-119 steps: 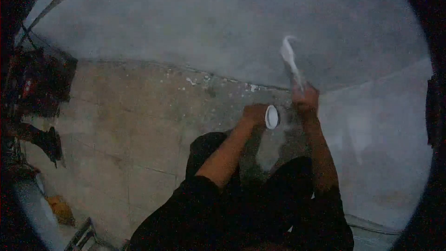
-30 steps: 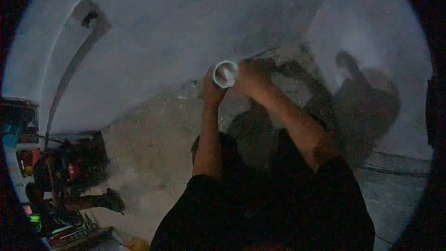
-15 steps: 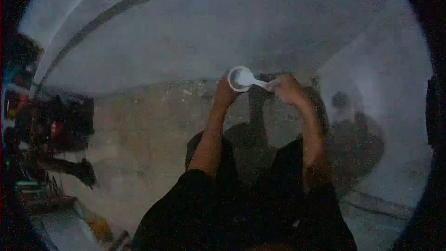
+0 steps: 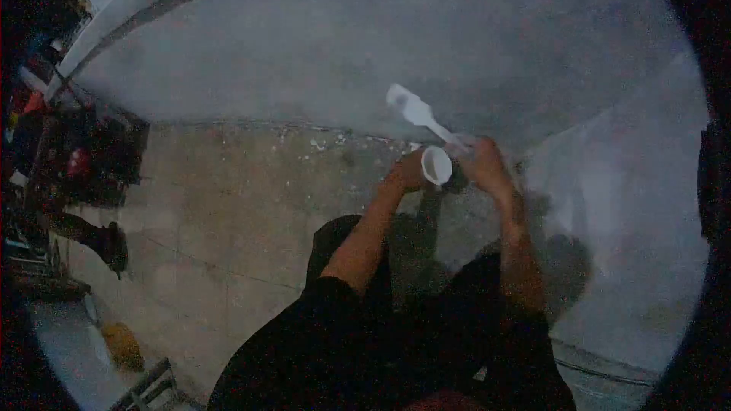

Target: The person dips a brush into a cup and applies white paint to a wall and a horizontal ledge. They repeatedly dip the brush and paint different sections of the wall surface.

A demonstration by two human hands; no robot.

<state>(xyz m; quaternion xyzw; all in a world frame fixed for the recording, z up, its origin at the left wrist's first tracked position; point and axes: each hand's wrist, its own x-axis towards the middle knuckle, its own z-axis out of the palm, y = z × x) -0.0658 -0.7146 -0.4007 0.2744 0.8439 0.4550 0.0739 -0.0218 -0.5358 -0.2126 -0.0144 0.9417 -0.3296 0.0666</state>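
My left hand (image 4: 410, 173) is closed round a small white cup (image 4: 436, 166), its rim tilted toward me and to the right. My right hand (image 4: 485, 166) grips the handle of a white brush-like tool (image 4: 415, 110) with a wide, flat head. The tool points up and left, its head above the cup and apart from it, in front of the grey wall (image 4: 304, 53). Blur and dim light hide the exact kind of head and what is inside the cup.
White specks lie on the tiled floor (image 4: 221, 221) along the wall's foot. To the left are dark clutter with a red item (image 4: 78, 161), a dark shoe-like shape (image 4: 114, 247) and a yellow-brown object (image 4: 122, 346). A pale surface rises at right.
The tool's head has come out of the cup and moved up toward the wall. My left hand and the cup now sit lower and further right in view; the camera has shifted.
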